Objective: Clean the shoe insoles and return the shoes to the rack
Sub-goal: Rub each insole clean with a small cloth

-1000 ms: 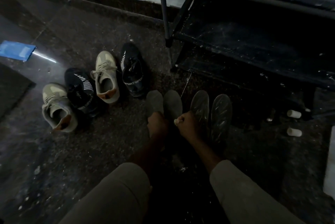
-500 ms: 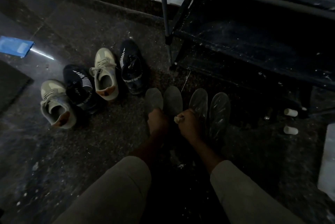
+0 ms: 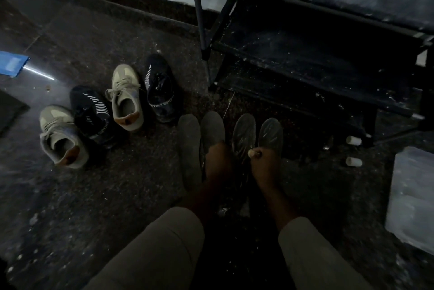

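Insoles [image 3: 190,134] lie on the floor [image 3: 117,195] in front of the rack [image 3: 328,55]; left hand [image 3: 218,160] rests on one, grip too dark to tell; right hand [image 3: 266,165], grip clamped on a pale-tipped tool [image 3: 252,153]; a loosely pinned insole could skid under the rack

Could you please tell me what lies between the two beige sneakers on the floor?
In the head view, a black sneaker with white stripes sits between the nearer beige sneaker and the farther beige sneaker.
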